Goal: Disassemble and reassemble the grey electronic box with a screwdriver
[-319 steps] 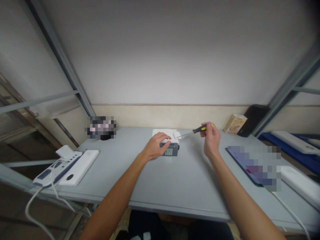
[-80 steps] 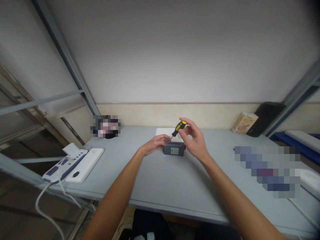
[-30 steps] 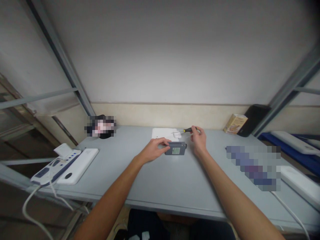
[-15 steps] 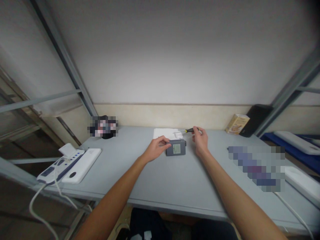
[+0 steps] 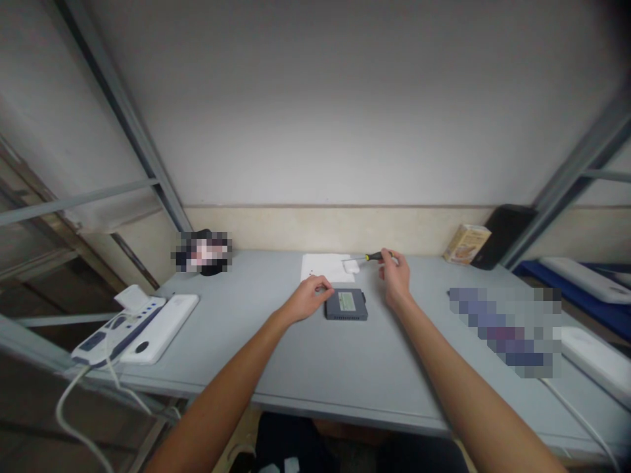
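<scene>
A dark grey box (image 5: pixel 355 303) with a pale label and a row of vent holes along its front side lies flat on the grey desk. My left hand (image 5: pixel 308 299) is at its back left corner, thumb and fingertips pinched together against the edge. My right hand (image 5: pixel 396 276), closed, holds a screwdriver (image 5: pixel 375 257) by its black and yellow handle. The shaft points left, over a small white piece (image 5: pixel 351 266) whose kind I cannot make out. Beneath it lies a white sheet (image 5: pixel 323 261) with a few tiny dark specks.
At the left are a power strip (image 5: pixel 93 345) with cables and a white power bank (image 5: pixel 162 328). A yellow box (image 5: pixel 467 244) and a black case (image 5: pixel 505 236) lean at the back right. Blurred items lie at both sides. A wall (image 5: pixel 315 226) closes off the back.
The grey box has come down from a tilted position to lying flat, with its vent holes now toward me. My left hand moved slightly with it; my right hand with the screwdriver stayed nearly still.
</scene>
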Demonstrator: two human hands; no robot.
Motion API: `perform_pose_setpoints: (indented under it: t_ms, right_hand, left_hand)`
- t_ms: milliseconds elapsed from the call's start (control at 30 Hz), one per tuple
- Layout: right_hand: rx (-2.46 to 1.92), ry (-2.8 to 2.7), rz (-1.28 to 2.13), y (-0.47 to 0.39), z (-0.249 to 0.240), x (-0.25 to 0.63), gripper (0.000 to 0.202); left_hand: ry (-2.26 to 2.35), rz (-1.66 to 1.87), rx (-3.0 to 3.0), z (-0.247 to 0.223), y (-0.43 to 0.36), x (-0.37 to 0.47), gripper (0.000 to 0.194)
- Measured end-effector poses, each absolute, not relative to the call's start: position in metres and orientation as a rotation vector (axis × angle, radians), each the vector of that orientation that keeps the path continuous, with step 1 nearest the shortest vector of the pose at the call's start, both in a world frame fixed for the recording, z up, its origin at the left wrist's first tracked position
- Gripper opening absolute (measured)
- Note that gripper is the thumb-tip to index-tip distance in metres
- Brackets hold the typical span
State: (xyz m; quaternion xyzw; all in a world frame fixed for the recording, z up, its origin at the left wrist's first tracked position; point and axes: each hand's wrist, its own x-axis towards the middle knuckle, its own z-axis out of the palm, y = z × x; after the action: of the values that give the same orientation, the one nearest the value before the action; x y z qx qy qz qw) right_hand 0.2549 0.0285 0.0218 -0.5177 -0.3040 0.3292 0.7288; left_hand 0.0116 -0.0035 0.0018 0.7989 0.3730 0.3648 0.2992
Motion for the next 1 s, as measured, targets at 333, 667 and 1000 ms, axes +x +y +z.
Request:
perform_pose_setpoints:
  t_ms: [333,667,1000]
  right_hand:
    - [-1.137,-0.662,0.737,0.025,0.025,0.255,0.051]
    - [-1.143,-0.665,0.721,0.027,0.024,0.257,0.051]
    - [-1.146,-0.669,0.727,0.029,0.021,0.259,0.052]
  left_hand:
    - [0.830,0.677,2.344,0.030,-0.019,0.001,0.066]
    - [0.868,0.662,2.318,0.032,-0.020,0.000,0.065]
    - [0.958,0.609,2.086,0.039,-0.016,-0.005,0.050]
